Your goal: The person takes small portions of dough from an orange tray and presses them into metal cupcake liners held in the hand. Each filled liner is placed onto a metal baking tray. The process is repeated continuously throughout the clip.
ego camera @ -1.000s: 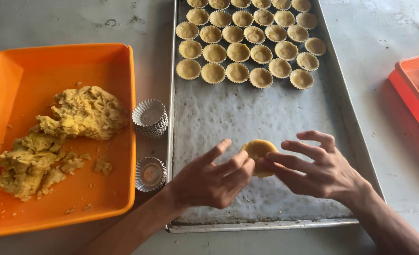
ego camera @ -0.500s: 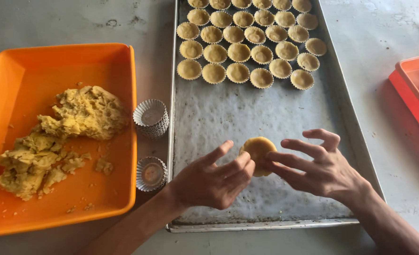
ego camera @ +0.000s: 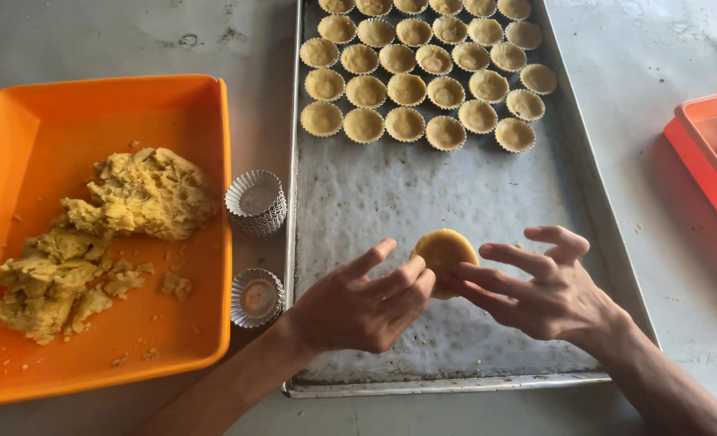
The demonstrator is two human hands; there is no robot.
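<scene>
Your left hand (ego camera: pixel 358 311) and right hand (ego camera: pixel 540 295) pinch one dough-filled cup (ego camera: pixel 445 252) over the baking tray (ego camera: pixel 455 202); two foil-cup stacks (ego camera: pixel 256 202) sit at nine o'clock.

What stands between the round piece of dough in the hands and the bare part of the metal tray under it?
Nothing visible. The left hand and right hand pinch the dough piece above a bare stretch of the metal tray. The filled cups sit in rows at the far end.
</scene>
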